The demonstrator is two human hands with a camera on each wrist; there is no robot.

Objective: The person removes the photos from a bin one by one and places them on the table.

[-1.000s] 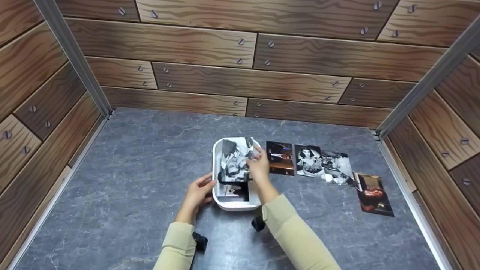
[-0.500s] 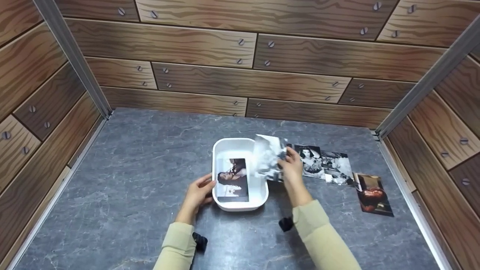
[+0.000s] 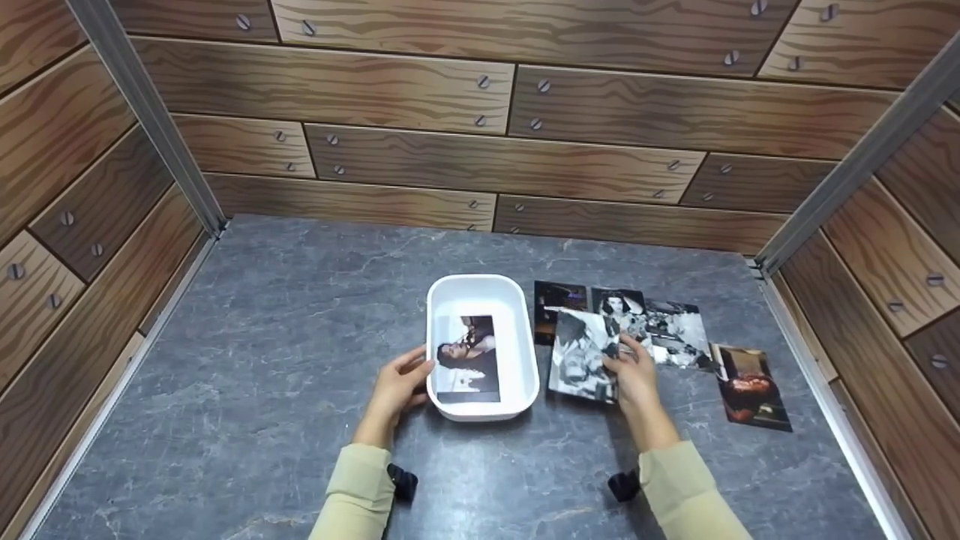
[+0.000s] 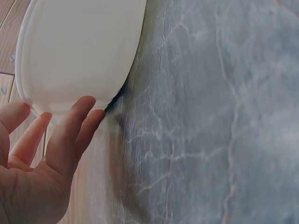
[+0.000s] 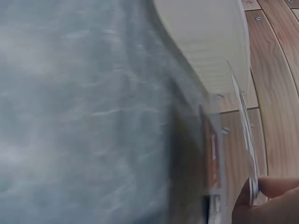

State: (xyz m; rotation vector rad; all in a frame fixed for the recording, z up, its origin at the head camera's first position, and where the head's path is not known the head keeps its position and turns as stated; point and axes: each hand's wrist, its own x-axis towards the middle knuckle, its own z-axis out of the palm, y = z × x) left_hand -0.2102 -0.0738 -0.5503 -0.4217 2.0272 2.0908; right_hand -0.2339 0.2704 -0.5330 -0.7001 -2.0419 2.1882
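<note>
Left to right, with the white tub (image 3: 517, 352) as dial centre and twelve at the plank-patterned wall (image 3: 420, 142): at eight, I see the left hand (image 3: 397, 384) resting loosely extended fingers against the tub's side, and within, toward seven, a colour print (image 3: 466, 360) lies on its floor. Outside, at two on the grey tabletop (image 3: 285, 420), lies a dark print (image 3: 559, 295), while at three a black-and-white print (image 3: 581, 356), pinched by the right hand (image 3: 636, 379) between thumb and fingers, partly hides it and a portrait print (image 3: 615, 301). Farther out, near three, lies a pale print (image 3: 679, 334); just past three, a reddish print (image 3: 752, 388).
</note>
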